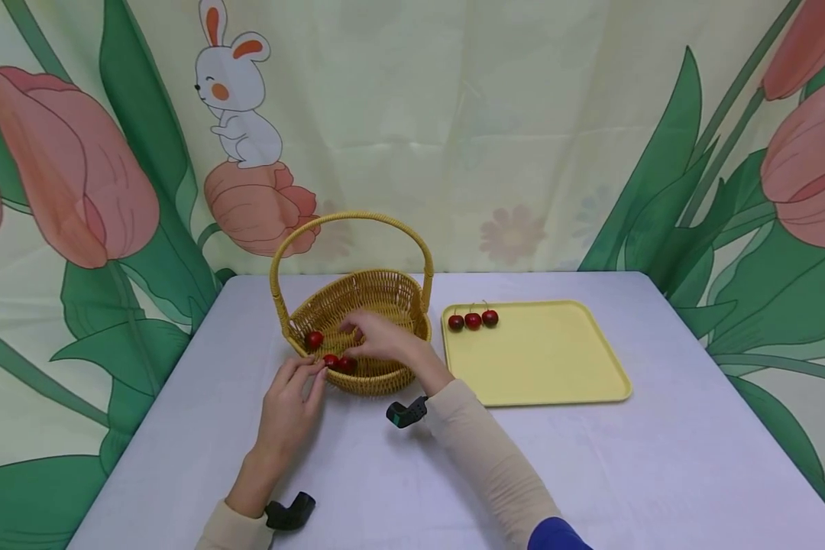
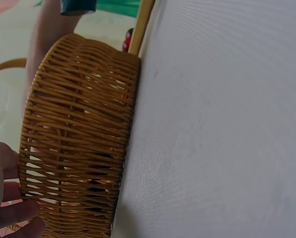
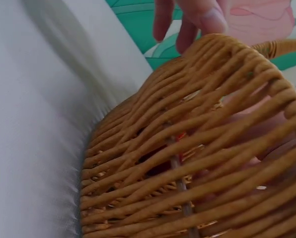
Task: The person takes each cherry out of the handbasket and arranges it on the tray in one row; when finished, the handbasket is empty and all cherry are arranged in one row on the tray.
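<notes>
A wicker basket (image 1: pixel 378 382) with a tall arched handle stands on the table. Dark red cherries lie inside: one cherry (image 1: pixel 314 341) by the left wall and two more, a cherry (image 1: pixel 330 361) and its neighbour (image 1: pixel 347 366), near the front rim. My left hand (image 1: pixel 290 405) holds the basket's front-left rim with its fingertips, seen also in the left wrist view. Reaching over the right side, my right hand (image 1: pixel 380 336) is inside the basket, thumb and forefinger apart just above the cherries. Wicker hides most of that hand in the right wrist view.
Right of the basket lies a yellow tray (image 1: pixel 543 359). Three cherries (image 1: pixel 473 321) stand in a row in its back left corner. A white cloth (image 1: pixel 660 473) covers the table, and a printed curtain (image 1: pixel 522 137) hangs behind it.
</notes>
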### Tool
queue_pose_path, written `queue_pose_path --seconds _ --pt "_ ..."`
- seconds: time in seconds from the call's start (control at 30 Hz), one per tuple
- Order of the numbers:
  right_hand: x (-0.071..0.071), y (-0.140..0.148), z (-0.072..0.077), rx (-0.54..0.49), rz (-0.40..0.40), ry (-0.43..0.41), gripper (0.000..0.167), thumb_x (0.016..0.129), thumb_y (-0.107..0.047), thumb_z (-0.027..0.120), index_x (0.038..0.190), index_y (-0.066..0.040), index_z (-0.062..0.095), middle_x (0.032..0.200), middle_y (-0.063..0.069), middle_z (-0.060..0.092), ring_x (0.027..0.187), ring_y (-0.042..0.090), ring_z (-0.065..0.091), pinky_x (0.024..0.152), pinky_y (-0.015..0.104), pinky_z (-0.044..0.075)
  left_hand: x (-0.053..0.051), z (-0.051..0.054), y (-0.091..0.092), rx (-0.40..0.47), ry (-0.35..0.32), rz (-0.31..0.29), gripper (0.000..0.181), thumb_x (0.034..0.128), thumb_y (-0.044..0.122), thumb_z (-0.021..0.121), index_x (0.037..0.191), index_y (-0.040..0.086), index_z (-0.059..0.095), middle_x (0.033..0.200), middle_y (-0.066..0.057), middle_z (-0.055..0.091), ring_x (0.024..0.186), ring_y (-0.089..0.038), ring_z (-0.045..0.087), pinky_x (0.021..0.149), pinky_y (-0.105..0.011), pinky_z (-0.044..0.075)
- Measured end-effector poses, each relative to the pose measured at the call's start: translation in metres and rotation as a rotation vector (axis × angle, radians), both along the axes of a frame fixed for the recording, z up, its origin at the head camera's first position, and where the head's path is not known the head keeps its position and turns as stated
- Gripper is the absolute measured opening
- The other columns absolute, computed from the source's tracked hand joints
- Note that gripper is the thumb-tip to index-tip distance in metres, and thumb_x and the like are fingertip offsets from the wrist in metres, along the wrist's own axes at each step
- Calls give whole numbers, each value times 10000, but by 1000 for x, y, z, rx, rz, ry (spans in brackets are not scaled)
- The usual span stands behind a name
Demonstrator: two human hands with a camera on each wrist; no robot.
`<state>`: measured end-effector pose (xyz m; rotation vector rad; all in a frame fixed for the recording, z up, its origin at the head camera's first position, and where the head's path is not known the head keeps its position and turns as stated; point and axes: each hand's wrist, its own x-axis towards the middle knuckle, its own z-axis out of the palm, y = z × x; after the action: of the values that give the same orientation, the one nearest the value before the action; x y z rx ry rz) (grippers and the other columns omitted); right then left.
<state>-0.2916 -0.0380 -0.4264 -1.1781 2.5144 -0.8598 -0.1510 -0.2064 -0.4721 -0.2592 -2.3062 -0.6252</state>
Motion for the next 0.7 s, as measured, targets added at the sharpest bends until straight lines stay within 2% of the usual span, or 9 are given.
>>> queue_pose_path --seconds 0.3,0.57,0.7 --pt "3 -9 -3 127 90 -25 444 893 -163 769 1299 -66 618 1246 63 669 1112 171 635 912 225 546 1 0 0 -4 -7 7 196 873 95 773 1043 3 743 1065 -93 654 1038 -234 660 875 -319 550" --pt "5 -11 -2 196 82 -64 324 903 -161 757 1213 -120 672 1135 4 702 997 101 653 818 189 553 0 0 1 -5 4 2 199 863 83 780 1042 5 744 1056 -99 656 1029 -234 660 865 -325 558" --pt "6 -10 0 195 88 -41 317 916 -146 740 1222 -113 664 1140 11 697 1004 112 651 828 197 554 1 1 0 -2 -14 9 202 868 93 778 1048 7 742 1064 -89 652 1041 -226 657 876 -310 547"
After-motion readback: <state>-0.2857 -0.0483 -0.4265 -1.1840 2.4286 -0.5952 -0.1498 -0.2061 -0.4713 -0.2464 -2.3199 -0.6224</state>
